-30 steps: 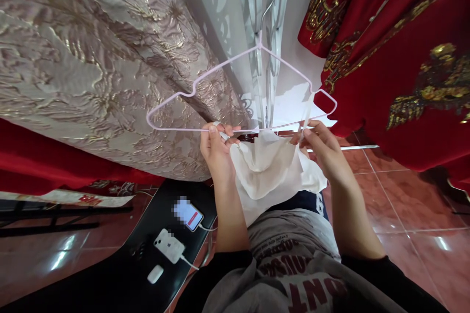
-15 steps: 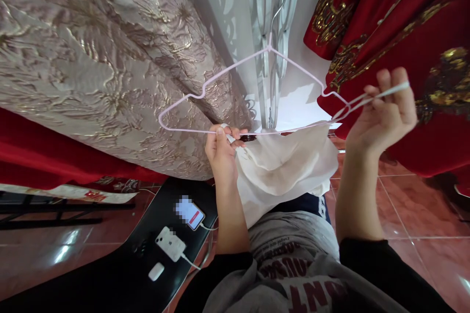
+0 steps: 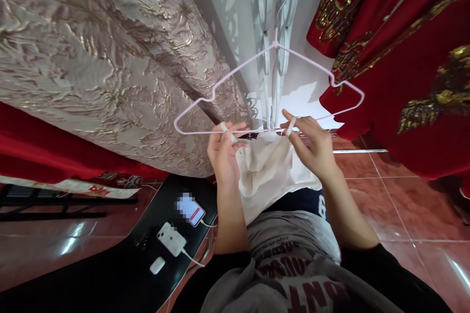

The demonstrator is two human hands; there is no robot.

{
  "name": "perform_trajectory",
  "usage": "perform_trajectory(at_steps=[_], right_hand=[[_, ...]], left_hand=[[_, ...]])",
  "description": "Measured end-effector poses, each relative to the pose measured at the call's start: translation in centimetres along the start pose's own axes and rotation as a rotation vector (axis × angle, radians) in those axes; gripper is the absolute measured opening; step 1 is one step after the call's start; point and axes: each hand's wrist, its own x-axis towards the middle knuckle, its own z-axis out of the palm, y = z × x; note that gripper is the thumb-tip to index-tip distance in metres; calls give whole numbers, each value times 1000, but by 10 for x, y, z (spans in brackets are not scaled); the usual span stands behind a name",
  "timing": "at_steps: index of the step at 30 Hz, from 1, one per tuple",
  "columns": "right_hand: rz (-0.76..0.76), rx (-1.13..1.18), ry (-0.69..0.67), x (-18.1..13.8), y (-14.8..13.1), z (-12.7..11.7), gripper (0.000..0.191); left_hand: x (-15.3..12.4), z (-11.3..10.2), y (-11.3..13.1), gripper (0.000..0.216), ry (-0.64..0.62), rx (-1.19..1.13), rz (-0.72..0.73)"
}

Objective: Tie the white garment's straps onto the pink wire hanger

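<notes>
A pale pink wire hanger (image 3: 205,102) hangs from a rail in front of me. A cream-white garment (image 3: 266,168) droops below its bottom bar. My left hand (image 3: 222,154) is closed, pinching a white strap of the garment against the bar left of centre. My right hand (image 3: 312,149) is closed too, holding the other white strap at the bar right of centre, its fingers pinched round the strap.
A beige embroidered dress (image 3: 91,58) hangs at the left, red and gold garments (image 3: 404,58) at the right. Below left, a black bench (image 3: 121,274) carries two phones (image 3: 171,238) on cables and a white earbud case (image 3: 157,265). The floor is red tile (image 3: 411,215).
My right hand, raised to the right half a second ago pulling the strap out, has come back down to the hanger's bottom bar. The left hand stayed put. The hanger has swung slightly right.
</notes>
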Motion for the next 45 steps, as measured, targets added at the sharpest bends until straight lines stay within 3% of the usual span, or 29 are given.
perform_trajectory(at_steps=[2, 5, 7, 9, 11, 15, 18, 23, 27, 31, 34, 37, 39, 42, 45], right_hand=[[35, -29, 75, -1, 2, -5, 36], [74, -41, 130, -3, 1, -14, 35], [79, -37, 133, -1, 0, -18, 34], [87, -21, 135, 0, -1, -18, 34], [100, 7, 142, 0, -3, -17, 37], [85, 4, 143, -3, -7, -12, 38], [66, -29, 153, -5, -6, -12, 37], [74, -47, 133, -4, -6, -17, 39], [92, -19, 110, -4, -9, -18, 37], [92, 12, 116, -3, -10, -16, 36], [101, 8, 129, -4, -11, -13, 33], [107, 29, 150, -8, -12, -9, 33], [105, 84, 243, -12, -8, -8, 34], [38, 137, 555, -13, 14, -20, 34], [-113, 88, 849, -7, 44, -48, 31]], left_hand=[[6, -17, 6, 17, 95, 15, 138], [18, -43, 21, 36, 252, 70, 389], [28, -55, 33, 37, 320, 160, 536], [38, -59, 45, 29, 310, 272, 633], [47, -56, 56, 21, 179, 367, 664], [59, -32, 78, 22, -250, 515, 577], [67, -10, 88, 21, -379, 573, 401], [80, 0, 83, 29, -337, 415, 22], [78, -23, 60, 24, -250, 386, 38], [56, -41, 19, 27, -48, 82, 40], [28, -33, -11, 47, -62, -7, -5], [7, -17, -23, 46, -113, 32, 61], [1, -10, -20, 46, -120, 53, 103], [2, -10, -7, 48, -58, 57, 159], [9, -13, 5, 48, 13, 50, 229]])
